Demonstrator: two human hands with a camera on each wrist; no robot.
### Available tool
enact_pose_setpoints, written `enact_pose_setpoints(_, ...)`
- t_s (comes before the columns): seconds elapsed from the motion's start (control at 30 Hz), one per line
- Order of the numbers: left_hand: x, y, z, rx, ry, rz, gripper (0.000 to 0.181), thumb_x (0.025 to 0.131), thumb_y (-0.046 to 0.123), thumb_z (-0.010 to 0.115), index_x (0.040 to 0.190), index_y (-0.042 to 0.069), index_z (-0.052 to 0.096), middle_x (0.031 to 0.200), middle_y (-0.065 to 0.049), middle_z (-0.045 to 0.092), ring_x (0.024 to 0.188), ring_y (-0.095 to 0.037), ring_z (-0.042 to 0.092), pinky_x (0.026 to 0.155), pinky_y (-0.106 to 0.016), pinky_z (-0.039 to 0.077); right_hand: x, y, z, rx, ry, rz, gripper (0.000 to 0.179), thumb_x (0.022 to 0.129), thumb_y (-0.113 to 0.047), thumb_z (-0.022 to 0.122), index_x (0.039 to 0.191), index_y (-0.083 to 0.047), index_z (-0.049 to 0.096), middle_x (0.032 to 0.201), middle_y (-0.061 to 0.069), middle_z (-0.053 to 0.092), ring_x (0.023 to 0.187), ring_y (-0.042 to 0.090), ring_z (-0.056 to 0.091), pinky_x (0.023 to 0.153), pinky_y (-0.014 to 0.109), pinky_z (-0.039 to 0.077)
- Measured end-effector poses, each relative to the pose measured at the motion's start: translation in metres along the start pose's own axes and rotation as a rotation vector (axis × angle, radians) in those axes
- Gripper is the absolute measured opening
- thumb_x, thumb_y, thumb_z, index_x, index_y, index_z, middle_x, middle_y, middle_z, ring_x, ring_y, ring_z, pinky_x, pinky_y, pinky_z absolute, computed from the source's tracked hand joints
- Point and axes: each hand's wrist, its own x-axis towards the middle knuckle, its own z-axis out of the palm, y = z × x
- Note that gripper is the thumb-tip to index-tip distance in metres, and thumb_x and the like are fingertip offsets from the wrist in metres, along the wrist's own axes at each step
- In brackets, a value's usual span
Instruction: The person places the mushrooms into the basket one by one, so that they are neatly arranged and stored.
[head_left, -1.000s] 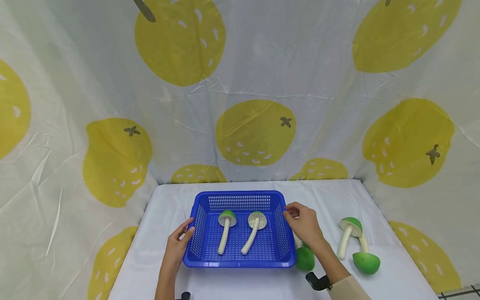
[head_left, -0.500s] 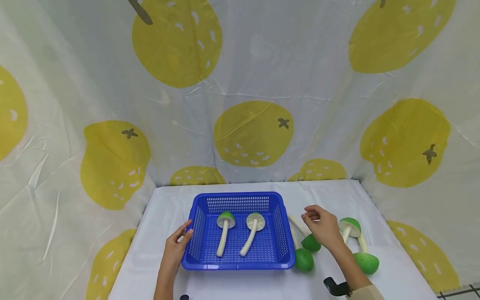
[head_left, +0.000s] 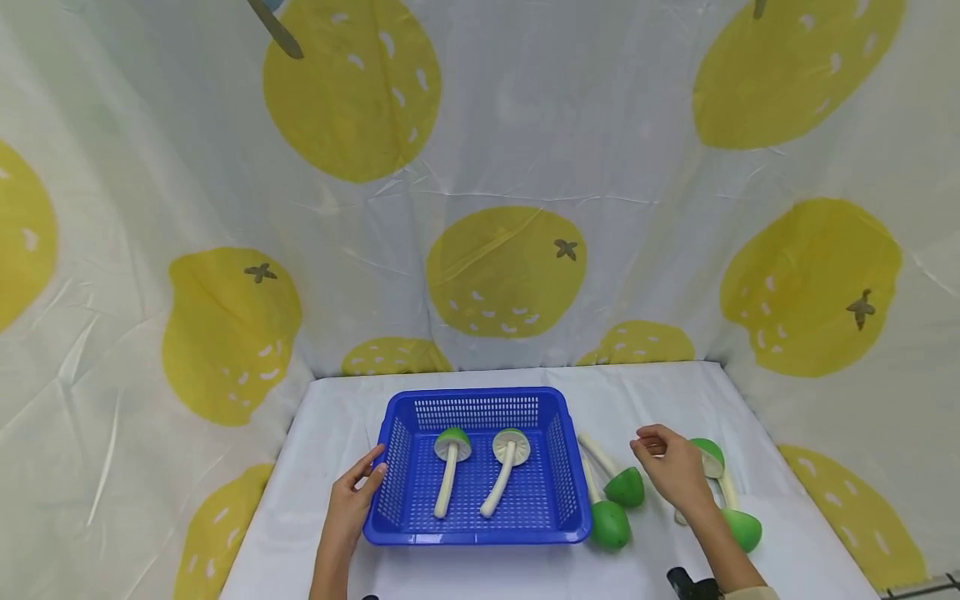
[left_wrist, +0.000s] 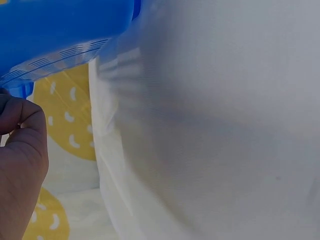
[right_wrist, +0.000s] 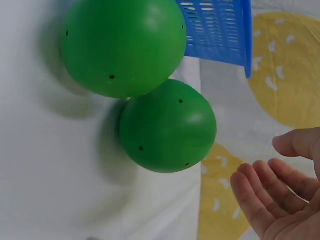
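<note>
A blue plastic basket (head_left: 480, 537) stands on the white table with two toy mushrooms in it, one on the left (head_left: 453, 450) and one on the right (head_left: 512, 452); both have green caps and pale stems. My left hand (head_left: 349, 504) grips the basket's left rim, fingers curled at the edge in the left wrist view. Just right of the basket lie two more mushrooms, one behind (head_left: 626, 487) and one in front (head_left: 610, 525). Above the table to their right, my right hand (head_left: 675, 471) hovers with loosely bent fingers and nothing in them.
Farther right lie another two mushrooms, the back one (head_left: 708, 454) and the front one (head_left: 742, 531), both partly hidden by the right arm. A white curtain (head_left: 375, 250) printed with yellow fruit surrounds the table (head_left: 352, 392) at the back and sides.
My right hand has let go of the basket's right rim and moved right, uncovering the mushrooms beside the basket. My left hand stays at the left rim.
</note>
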Motion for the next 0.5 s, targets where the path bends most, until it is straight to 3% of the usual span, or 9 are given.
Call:
enact_pose_setpoints(0.2,0.000,0.000,-0.001,-0.007,0.005,0.006,0.052,0.095,0.042,0.074,0.142,0.024,0.064,0.112,-0.004,0.052,0.097,-0.015,0.055,0.075,-0.022,0.052,-0.003,0.014,-0.006,-0.041,0.002,0.056,0.025,0.096,-0.020,0.071,0.112,-0.001,0.071,0.099,0.013,0.077,0.090,0.030,0.074,0.069,0.022,0.051)
enact_pose_setpoints(0.5,0.000,0.001,0.000,0.006,0.011,0.011,0.053,0.094,0.047,0.073,0.142,0.024,0.065,0.112,-0.004,0.052,0.101,-0.020,0.054,0.076,-0.023,0.050,-0.006,0.028,-0.012,-0.083,0.030,0.098,0.018,0.095,-0.016,0.072,0.105,-0.001,0.074,0.095,0.013,0.076,0.088,0.030,0.073,0.067,0.024,0.050)
